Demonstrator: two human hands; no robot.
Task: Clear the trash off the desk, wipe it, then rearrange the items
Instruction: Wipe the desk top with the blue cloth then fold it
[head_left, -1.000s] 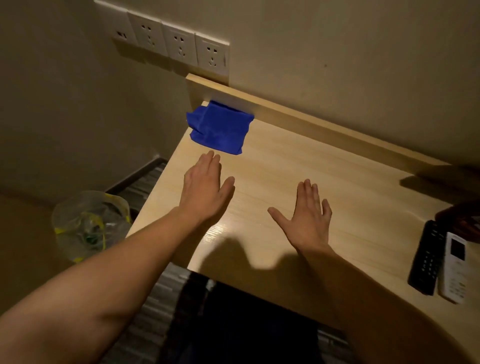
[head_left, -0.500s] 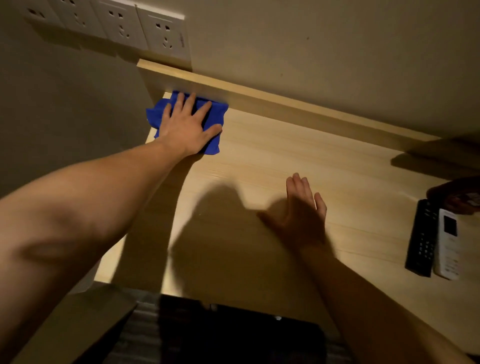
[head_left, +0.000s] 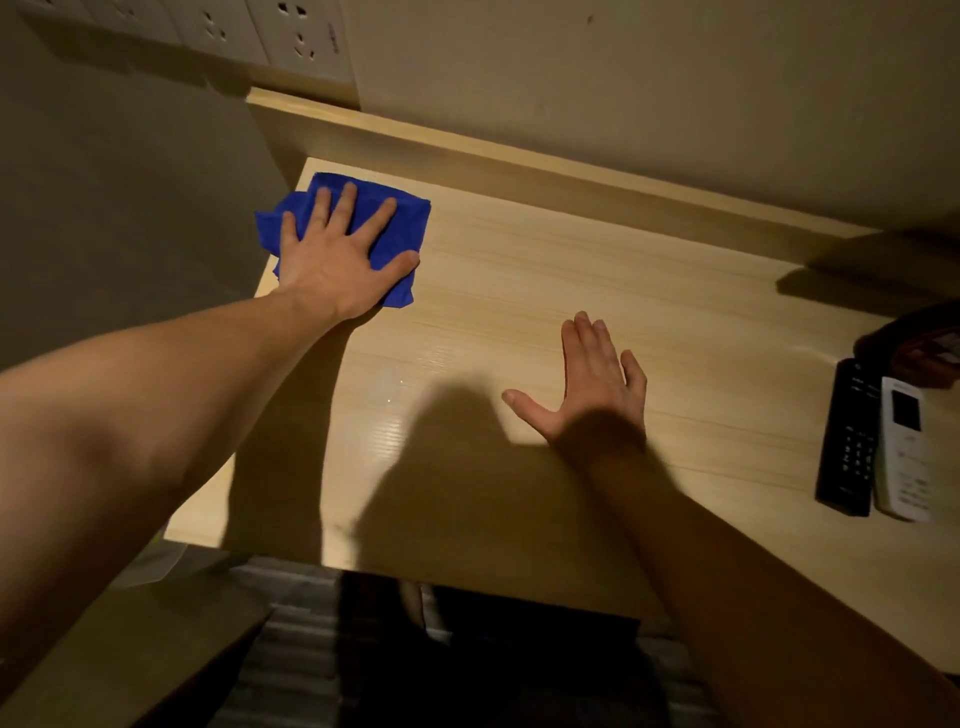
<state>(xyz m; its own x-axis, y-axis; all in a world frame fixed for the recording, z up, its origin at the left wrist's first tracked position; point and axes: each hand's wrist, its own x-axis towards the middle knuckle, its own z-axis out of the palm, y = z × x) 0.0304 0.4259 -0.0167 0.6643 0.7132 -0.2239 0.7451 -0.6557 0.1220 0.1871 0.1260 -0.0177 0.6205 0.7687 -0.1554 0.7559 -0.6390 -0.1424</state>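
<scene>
A blue cloth lies crumpled at the far left corner of the light wooden desk. My left hand presses flat on the cloth with fingers spread. My right hand rests palm down on the bare desk near the middle, fingers apart and holding nothing. A black remote and a white remote lie side by side at the desk's right edge of view.
A raised wooden ledge runs along the back of the desk under the wall. White wall sockets sit above the left corner. A dark object lies at the far right behind the remotes. A small wet spot shines near the front left.
My left hand reached forward from the bare desk onto the blue cloth and now presses it, drawn slightly back from the ledge. My right hand stays flat on the desk.
</scene>
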